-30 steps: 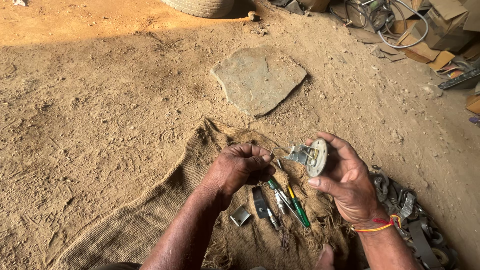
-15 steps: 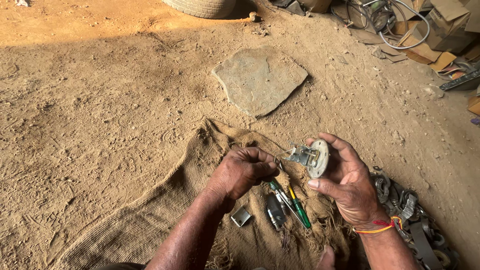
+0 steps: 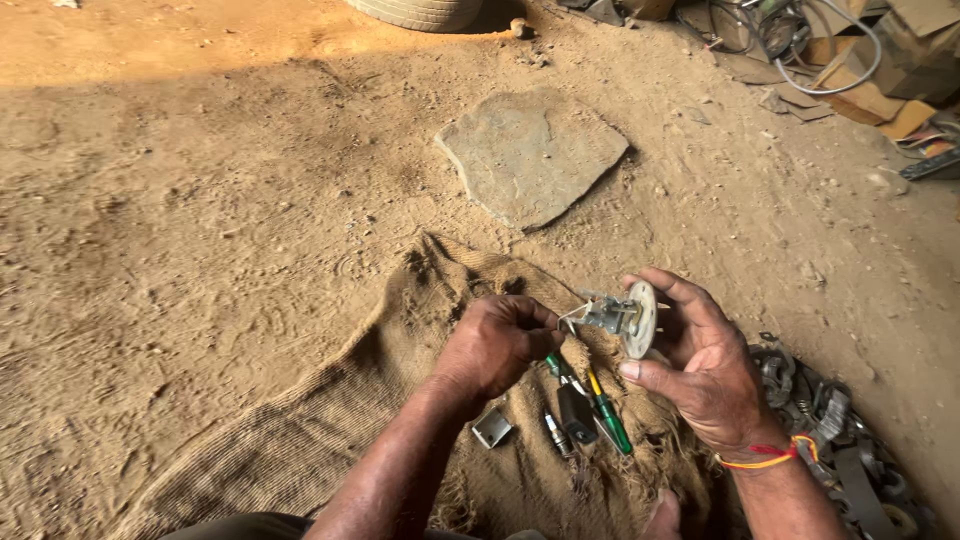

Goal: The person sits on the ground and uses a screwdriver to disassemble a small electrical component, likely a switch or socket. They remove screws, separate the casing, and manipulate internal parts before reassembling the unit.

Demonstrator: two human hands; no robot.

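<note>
My right hand (image 3: pixel 700 365) holds a small metal part with a round pale disc (image 3: pixel 632 318), its disc edge between thumb and fingers. My left hand (image 3: pixel 498 345) is curled, its fingertips pinching at a thin wire or tab on the left end of that part. Both hands hover over a piece of brown burlap sacking (image 3: pixel 330 430) spread on the dirt. On the sacking below the hands lie a green-handled screwdriver (image 3: pixel 608 415), a dark tool (image 3: pixel 576 410), a small silver plug-like piece (image 3: pixel 556 432) and a small metal clip (image 3: pixel 492 428).
A flat grey stone (image 3: pixel 530 150) lies on the sandy ground beyond the sacking. A pile of dark metal parts (image 3: pixel 830 440) sits at the right. Cardboard, cables and scrap (image 3: pixel 850 60) crowd the top right; a tyre (image 3: pixel 420 12) shows at the top edge.
My left hand has shifted slightly right, closer to the metal part, and now pinches at its end. My right hand keeps holding the part in nearly the same place.
</note>
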